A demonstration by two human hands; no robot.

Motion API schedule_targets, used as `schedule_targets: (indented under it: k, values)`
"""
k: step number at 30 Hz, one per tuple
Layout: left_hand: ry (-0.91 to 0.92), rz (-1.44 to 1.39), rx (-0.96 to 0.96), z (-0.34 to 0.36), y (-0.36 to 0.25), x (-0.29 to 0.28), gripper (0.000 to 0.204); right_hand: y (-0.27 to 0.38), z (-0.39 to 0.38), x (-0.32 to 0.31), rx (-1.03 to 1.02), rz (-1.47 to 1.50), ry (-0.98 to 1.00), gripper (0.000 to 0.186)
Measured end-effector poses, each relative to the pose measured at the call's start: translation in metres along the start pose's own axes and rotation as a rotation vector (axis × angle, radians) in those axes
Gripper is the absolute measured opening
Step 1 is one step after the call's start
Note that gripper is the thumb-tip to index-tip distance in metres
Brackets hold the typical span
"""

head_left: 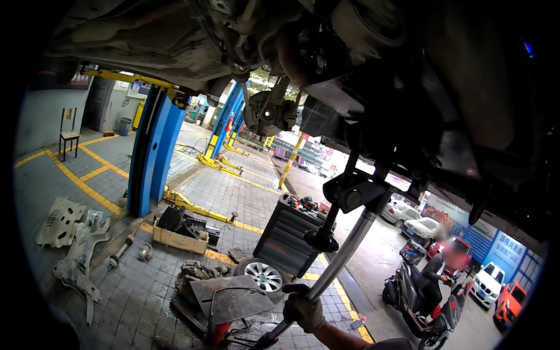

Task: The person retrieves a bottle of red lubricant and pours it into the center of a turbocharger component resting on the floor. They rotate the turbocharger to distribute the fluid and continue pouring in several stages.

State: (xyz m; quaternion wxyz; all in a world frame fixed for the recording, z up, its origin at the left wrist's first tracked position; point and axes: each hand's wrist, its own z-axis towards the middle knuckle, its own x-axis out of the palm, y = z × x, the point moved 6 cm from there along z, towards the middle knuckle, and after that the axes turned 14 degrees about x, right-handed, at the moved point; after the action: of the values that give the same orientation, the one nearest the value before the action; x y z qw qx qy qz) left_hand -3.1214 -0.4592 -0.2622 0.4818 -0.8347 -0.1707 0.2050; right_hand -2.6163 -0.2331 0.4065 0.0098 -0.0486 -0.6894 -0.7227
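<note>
My right hand [304, 311], which looks gloved, reaches in from the lower right with its fingers wrapped round a long polished metal pole [343, 256]. The pole slants up to the right, and its upper end meets a dark bracket [354, 195] beneath the raised car [157, 44]. It resembles the ram of a tall jack; its foot is cut off by the lower edge. Dark parts of the underbody hang around the bracket, too shadowed to make out. A bare wheel hub with a brake disc [265, 112] shows farther back. My left hand is not in the picture.
Blue lift posts [143, 154] stand left, with yellow arms low across the floor. Ahead are a black tool cabinet [289, 236], an alloy wheel [263, 275] and a flat metal plate [227, 297]. Removed metal panels [79, 256] lie left. A person rides a scooter [417, 300] at right.
</note>
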Motion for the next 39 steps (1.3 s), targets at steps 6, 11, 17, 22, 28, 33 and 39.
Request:
schedule_targets:
  k: [6,11,17,22,28,33,39]
  values:
    - [0.136,0.025,0.086,0.049,-0.066,0.035,0.023,-0.004,-0.001,-0.004,0.007,0.001,-0.088,0.036]
    - [0.246,0.066,0.151,0.089,-0.114,0.056,0.023,0.003,-0.007,0.002,0.001,-0.062,-0.154,0.036]
    - [0.373,0.096,0.232,0.145,-0.172,0.078,0.023,0.006,-0.009,0.006,-0.029,-0.183,-0.337,0.038]
    - [0.503,0.128,0.297,0.179,-0.229,0.111,0.023,0.011,-0.018,0.012,-0.005,-0.153,-0.482,0.040]
    - [0.619,0.170,0.368,0.199,-0.294,0.142,0.023,0.010,-0.019,0.017,-0.009,-0.101,-0.603,0.039]
    - [0.723,0.202,0.419,0.198,-0.342,0.187,0.023,0.016,-0.025,0.022,-0.001,-0.104,-0.700,0.038]
    - [0.807,0.208,0.462,0.189,-0.379,0.220,0.023,0.006,-0.024,0.019,0.015,-0.066,-0.734,0.035]
